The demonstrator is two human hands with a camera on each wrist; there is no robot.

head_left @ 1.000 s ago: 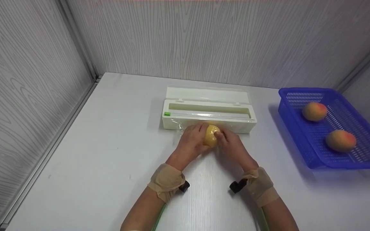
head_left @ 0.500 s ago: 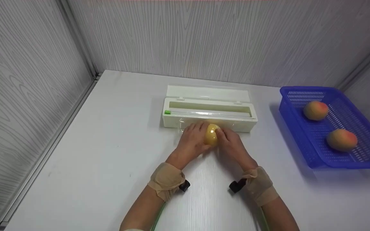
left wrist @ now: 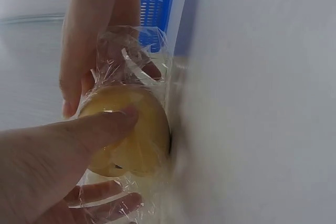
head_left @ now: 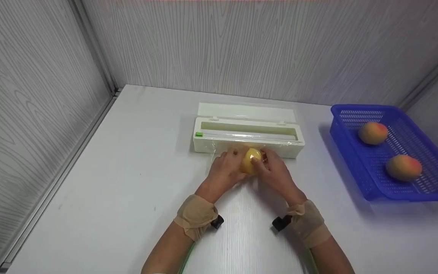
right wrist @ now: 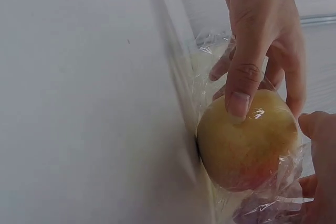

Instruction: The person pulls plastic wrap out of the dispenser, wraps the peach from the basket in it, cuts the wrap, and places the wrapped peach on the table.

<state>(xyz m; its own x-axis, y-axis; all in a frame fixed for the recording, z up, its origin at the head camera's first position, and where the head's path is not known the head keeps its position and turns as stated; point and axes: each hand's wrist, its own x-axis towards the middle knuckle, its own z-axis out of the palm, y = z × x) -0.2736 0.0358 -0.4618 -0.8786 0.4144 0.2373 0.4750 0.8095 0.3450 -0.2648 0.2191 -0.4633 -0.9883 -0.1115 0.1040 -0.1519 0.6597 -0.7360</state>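
A yellow peach with a red blush sits between the two hands, just before the white cling film box. Clear cling film covers it and bunches out at both sides. My left hand grips the peach, its thumb laid over the fruit and its fingers behind the film. From the other side, my right hand gathers the film against the peach; its thumb reaches the fruit in the head view. In the right wrist view only part of the right hand shows, at the right edge.
The cling film box lies with its lid folded back, a green slider at its left end. To the right, a blue basket holds two peaches. Wood-grain panels close off the table's back and sides.
The right thumb has shifted left over the peach, and the right fingers have spread in the film. The left fingers have shifted slightly; the box and basket stay in place.
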